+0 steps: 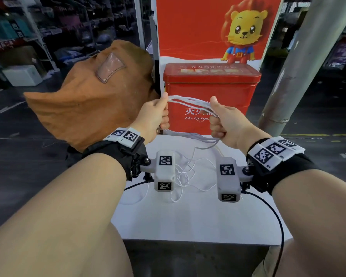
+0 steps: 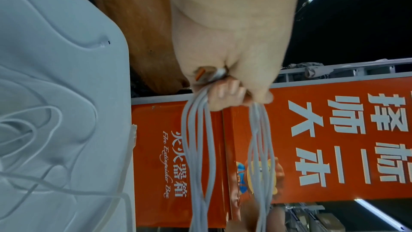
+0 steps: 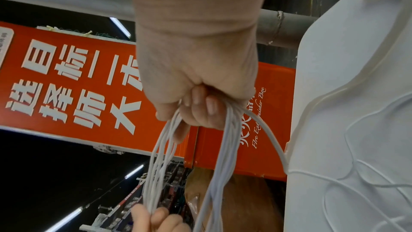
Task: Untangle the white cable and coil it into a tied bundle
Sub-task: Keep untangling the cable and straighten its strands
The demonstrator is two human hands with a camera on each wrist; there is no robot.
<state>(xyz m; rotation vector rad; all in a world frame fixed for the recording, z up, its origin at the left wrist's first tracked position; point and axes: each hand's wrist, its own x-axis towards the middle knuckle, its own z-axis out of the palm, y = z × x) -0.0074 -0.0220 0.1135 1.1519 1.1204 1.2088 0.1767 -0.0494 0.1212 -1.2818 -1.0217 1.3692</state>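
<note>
The white cable (image 1: 190, 101) is wound in several long loops stretched between my two hands above the white table (image 1: 198, 220). My left hand (image 1: 158, 114) grips the loops' left end, fingers curled round the strands (image 2: 198, 130). An orange-tipped plug (image 2: 200, 74) sticks out of that fist. My right hand (image 1: 220, 118) holds the right end of the loops (image 3: 225, 147) in a closed fist. A loose tail of the cable (image 1: 183, 176) hangs from the right hand and lies in tangled curls on the table (image 3: 356, 147).
A red fire extinguisher box (image 1: 210, 96) stands just behind the hands, with a red poster (image 1: 198, 27) above it. A brown cloth bag (image 1: 92, 96) sits at the left. A grey pole (image 1: 300, 62) rises at the right.
</note>
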